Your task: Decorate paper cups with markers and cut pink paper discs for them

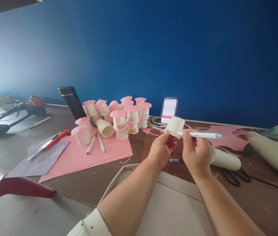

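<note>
1. A blue wall backed the brown desk, which bore a pink sheet and pink-topped cups.
2. Above it, the left hand pinched a paper cup in its fingers; the right hand fingers gripped a marker against the cup.

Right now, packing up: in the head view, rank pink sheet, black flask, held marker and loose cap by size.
pink sheet
black flask and marker: unsure, marker longer but thinner and nearer
cap

Bright daylight apparently from the left; edges bend, corners darken.
</note>
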A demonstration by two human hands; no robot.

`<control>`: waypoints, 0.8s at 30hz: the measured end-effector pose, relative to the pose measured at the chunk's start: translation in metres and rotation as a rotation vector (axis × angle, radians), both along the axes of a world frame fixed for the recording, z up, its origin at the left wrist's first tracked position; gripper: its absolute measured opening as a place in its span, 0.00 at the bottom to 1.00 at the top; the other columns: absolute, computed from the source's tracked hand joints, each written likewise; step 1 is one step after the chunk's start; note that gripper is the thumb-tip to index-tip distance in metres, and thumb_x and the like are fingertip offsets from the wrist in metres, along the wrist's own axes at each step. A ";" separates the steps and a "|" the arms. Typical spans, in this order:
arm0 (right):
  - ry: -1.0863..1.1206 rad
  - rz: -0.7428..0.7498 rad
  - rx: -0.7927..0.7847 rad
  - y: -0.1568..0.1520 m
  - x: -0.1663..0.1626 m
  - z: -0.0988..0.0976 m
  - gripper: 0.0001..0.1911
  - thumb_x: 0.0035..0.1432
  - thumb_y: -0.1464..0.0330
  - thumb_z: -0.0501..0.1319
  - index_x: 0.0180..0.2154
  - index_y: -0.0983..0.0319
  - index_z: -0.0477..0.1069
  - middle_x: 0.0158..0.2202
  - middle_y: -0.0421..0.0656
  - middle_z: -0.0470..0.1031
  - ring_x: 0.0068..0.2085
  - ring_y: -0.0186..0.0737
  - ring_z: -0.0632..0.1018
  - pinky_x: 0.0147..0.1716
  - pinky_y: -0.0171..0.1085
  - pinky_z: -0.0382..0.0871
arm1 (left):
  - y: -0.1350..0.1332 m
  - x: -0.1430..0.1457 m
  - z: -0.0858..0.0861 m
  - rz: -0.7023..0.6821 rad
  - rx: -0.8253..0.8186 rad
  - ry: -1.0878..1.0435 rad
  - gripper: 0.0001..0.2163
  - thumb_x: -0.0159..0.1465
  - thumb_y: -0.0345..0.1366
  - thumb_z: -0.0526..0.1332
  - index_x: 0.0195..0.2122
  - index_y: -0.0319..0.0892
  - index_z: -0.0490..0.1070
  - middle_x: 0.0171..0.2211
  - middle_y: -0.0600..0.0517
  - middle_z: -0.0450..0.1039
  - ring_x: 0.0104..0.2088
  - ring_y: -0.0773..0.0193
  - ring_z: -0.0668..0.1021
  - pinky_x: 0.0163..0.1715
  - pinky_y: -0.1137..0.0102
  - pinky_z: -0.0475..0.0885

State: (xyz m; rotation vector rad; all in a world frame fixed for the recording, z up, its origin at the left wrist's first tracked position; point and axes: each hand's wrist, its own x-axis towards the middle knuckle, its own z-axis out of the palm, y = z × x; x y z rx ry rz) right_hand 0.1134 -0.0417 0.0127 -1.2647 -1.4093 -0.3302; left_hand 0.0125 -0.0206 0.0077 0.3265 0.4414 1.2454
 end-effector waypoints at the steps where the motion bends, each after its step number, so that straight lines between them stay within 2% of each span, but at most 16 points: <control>1: -0.003 -0.007 0.007 0.000 0.000 0.000 0.12 0.63 0.63 0.57 0.37 0.64 0.74 0.33 0.48 0.79 0.37 0.43 0.79 0.37 0.38 0.70 | 0.000 0.000 0.000 0.001 0.000 -0.002 0.06 0.64 0.32 0.60 0.35 0.35 0.75 0.31 0.48 0.76 0.31 0.70 0.77 0.35 0.75 0.70; 7: -0.025 -0.010 0.022 0.001 -0.001 -0.002 0.11 0.63 0.63 0.57 0.36 0.63 0.74 0.32 0.47 0.78 0.34 0.42 0.78 0.35 0.37 0.70 | 0.000 -0.001 0.000 0.008 -0.022 -0.004 0.06 0.64 0.32 0.60 0.35 0.35 0.75 0.31 0.48 0.76 0.31 0.70 0.77 0.34 0.75 0.71; 13: -0.002 0.079 0.007 0.001 -0.001 0.000 0.12 0.63 0.62 0.57 0.37 0.63 0.74 0.35 0.47 0.79 0.36 0.42 0.79 0.36 0.37 0.70 | 0.002 -0.001 -0.002 -0.003 -0.051 -0.019 0.06 0.64 0.31 0.59 0.35 0.35 0.74 0.30 0.48 0.76 0.29 0.70 0.77 0.32 0.75 0.72; 16: 0.052 0.041 0.020 0.001 0.002 0.000 0.12 0.63 0.62 0.57 0.38 0.63 0.74 0.35 0.47 0.79 0.37 0.42 0.78 0.38 0.39 0.70 | 0.003 -0.003 -0.001 -0.013 -0.100 -0.037 0.05 0.64 0.31 0.59 0.35 0.36 0.73 0.29 0.49 0.75 0.29 0.70 0.77 0.30 0.76 0.72; 19: 0.103 0.008 -0.001 0.001 0.004 -0.001 0.13 0.63 0.61 0.56 0.38 0.63 0.74 0.32 0.47 0.78 0.33 0.42 0.77 0.36 0.40 0.70 | 0.003 -0.005 0.000 -0.013 -0.130 -0.053 0.05 0.64 0.32 0.60 0.35 0.35 0.73 0.29 0.49 0.74 0.28 0.70 0.77 0.30 0.76 0.73; 24: 0.029 0.026 -0.049 0.000 0.000 -0.001 0.15 0.63 0.59 0.55 0.37 0.63 0.74 0.30 0.47 0.77 0.32 0.43 0.77 0.34 0.40 0.69 | 0.002 -0.004 0.000 -0.014 -0.102 -0.053 0.06 0.64 0.32 0.59 0.35 0.35 0.73 0.28 0.49 0.74 0.27 0.71 0.76 0.29 0.77 0.73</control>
